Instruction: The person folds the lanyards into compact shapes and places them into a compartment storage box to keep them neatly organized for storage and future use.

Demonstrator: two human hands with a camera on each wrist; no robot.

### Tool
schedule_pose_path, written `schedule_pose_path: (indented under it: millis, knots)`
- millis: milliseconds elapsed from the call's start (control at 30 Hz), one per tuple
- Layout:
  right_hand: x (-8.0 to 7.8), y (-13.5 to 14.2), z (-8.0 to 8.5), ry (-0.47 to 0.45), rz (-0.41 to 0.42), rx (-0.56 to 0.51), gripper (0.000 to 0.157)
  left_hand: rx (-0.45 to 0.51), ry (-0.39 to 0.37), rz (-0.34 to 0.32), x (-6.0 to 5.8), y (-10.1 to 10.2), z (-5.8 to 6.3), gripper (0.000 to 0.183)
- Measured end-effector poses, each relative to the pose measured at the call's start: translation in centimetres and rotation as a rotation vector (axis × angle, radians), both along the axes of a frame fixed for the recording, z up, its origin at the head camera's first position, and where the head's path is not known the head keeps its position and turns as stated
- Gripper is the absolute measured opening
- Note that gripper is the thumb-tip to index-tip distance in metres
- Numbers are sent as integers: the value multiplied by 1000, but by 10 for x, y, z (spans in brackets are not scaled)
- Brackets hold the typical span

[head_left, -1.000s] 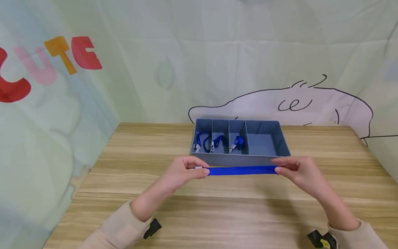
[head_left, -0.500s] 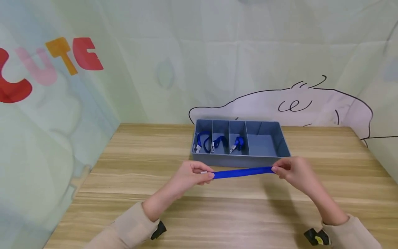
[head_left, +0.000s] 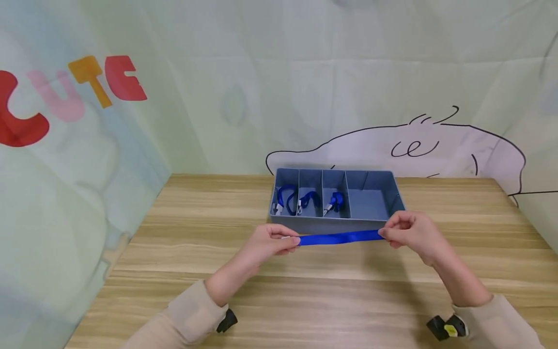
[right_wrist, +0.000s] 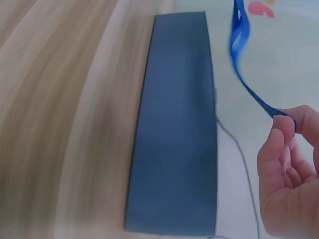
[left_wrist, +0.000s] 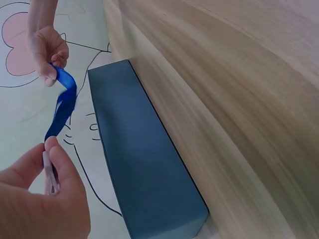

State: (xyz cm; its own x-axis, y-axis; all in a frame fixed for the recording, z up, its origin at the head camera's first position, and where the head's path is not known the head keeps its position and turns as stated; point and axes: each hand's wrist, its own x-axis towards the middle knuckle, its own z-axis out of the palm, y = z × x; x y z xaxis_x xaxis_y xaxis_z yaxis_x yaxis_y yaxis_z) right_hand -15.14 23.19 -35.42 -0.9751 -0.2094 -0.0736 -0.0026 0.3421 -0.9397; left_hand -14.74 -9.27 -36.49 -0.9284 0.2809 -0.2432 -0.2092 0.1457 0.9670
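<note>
A blue lanyard [head_left: 337,238] stretches sideways in the air, in front of the grey box. Its left end is pinched between thumb and fingers of my left hand [head_left: 266,245]; a pale clip [left_wrist: 50,174] shows within that grip in the left wrist view. My right hand [head_left: 411,235] pinches the other end with thumb and fingertips. In both wrist views the strap hangs a little slack and twisted, its two layers parting in places. The grey box [head_left: 331,225] stands just behind the strap, and both hands are held above the table.
The box has several compartments. Three narrow ones on its left each hold a blue lanyard with a metal clip, such as the leftmost lanyard [head_left: 285,196]. The wide right compartment [head_left: 370,201] shows a bare floor. A wooden table [head_left: 209,203] meets a printed cloth backdrop [head_left: 209,111] behind.
My hands have come slightly closer together, the left moving rightward and the right a little leftward. The lanyard between them has gone from taut and flat to slightly slack.
</note>
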Motion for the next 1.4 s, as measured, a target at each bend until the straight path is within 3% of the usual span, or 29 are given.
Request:
schedule_pose_path:
  millis: [100,267,467,733,933,1233,1400]
  knots:
    - [1,-7,4,-33,13,-64,9,33,-17,15,1,6,2,21]
    - [5,-25,7,-79,70,-172,17,82,-31,4,4,20,5,21]
    - [10,-50,14,-101,140,-231,17,139,-14,-14,11,36,9,22]
    - [14,-71,17,-120,197,-213,12,188,-15,-37,19,51,11,23]
    - [15,-76,13,-113,186,-231,9,230,-10,-56,19,54,8,23]
    - [15,-75,7,-41,221,-293,27,272,-37,-31,18,52,10,24]
    - [18,-79,7,27,144,-212,23,301,-55,-30,19,51,13,26]
